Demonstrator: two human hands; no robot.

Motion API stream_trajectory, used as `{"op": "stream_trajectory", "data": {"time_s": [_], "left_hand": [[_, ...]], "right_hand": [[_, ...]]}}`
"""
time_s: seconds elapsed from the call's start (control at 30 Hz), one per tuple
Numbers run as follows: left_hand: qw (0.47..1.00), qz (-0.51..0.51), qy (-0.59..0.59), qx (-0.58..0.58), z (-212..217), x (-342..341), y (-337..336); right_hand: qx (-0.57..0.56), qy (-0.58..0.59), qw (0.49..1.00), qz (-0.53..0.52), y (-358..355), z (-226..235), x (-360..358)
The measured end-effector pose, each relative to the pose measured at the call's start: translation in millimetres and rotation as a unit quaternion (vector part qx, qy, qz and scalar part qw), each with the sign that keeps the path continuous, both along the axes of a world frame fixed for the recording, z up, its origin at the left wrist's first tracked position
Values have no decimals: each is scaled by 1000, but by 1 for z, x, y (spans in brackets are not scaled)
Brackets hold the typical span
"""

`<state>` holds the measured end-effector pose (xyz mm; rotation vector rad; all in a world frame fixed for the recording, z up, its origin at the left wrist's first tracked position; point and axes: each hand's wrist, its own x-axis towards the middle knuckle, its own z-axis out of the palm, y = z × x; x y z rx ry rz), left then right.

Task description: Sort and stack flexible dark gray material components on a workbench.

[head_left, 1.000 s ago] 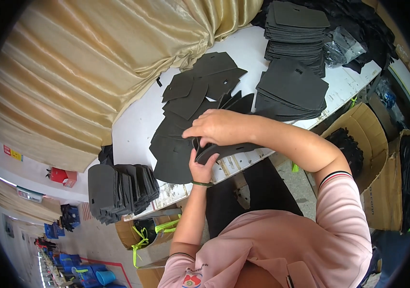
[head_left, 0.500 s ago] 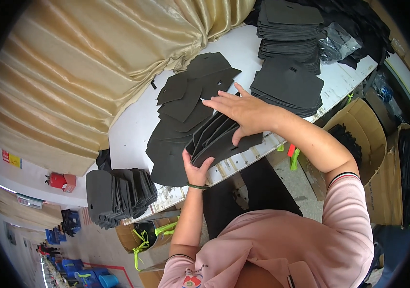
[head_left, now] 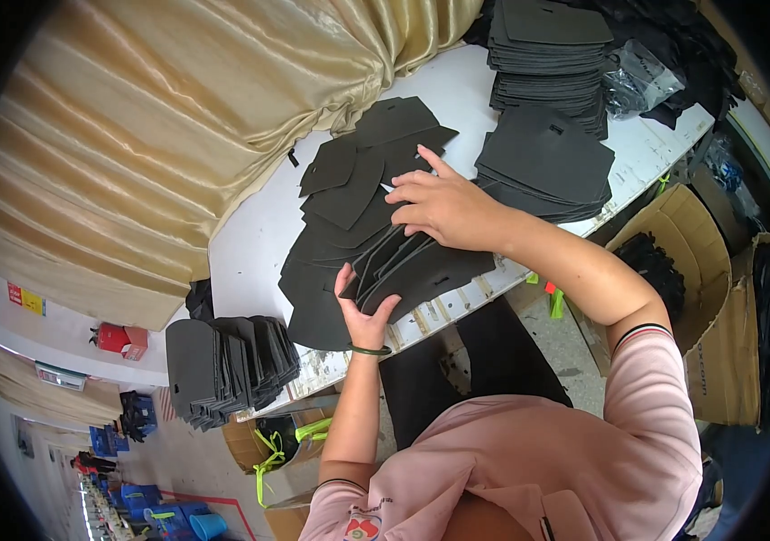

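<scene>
My left hand (head_left: 365,313) grips one end of a small bundle of flat black foam-like sheets (head_left: 439,275) near the table's front edge, thumb on the near side and fingers on the far side. The sheets fan apart a little at their upper edges, and the nearest has a small slot. Over the far edge of this bundle is my right hand (head_left: 446,206), its fingers spread and nothing seen in them; its thumb is mostly hidden. Beyond lies a loose, overlapping pile of similar black sheets (head_left: 344,203) on the white table (head_left: 254,234).
Neater stacks of black sheets stand at right (head_left: 547,162), far right (head_left: 547,68) and left (head_left: 227,370). A clear plastic bag (head_left: 642,81) lies by the far stack. Cardboard boxes (head_left: 687,239) stand off the table's right side. A gold curtain (head_left: 177,117) hangs along the back.
My right hand has lifted off the near face of the bundle and shifted to its far edge. My left hand keeps its hold in nearly the same place.
</scene>
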<state>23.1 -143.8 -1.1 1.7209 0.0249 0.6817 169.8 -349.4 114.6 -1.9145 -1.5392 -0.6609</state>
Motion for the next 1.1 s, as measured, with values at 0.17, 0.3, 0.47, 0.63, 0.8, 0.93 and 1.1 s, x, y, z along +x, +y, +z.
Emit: {"op": "stream_trajectory", "data": {"time_s": [0.17, 0.3, 0.47, 0.63, 0.8, 0.93, 1.1], "left_hand": [[1000, 12, -6, -3, -7, 4, 2], [1000, 10, -5, 1, 1, 7, -4], [999, 18, 3, -29, 0, 10, -8], [999, 7, 2, -39, -2, 10, -7], [998, -11, -6, -64, 2, 9, -12], [995, -10, -16, -95, -9, 12, -8], [999, -5, -2, -43, -9, 10, -9]], "right_hand": [[-28, -11, 1000, -4, 7, 32, 1], [-11, -117, 993, -22, 8, 56, 3], [-32, -84, 995, 43, 21, 58, 0], [-40, -2, 997, 62, 16, 49, 2], [-18, 56, 997, 49, -2, 37, 31], [-42, 94, 994, 36, -2, 25, 37], [-86, 145, 986, 7, -5, 24, 41]]}}
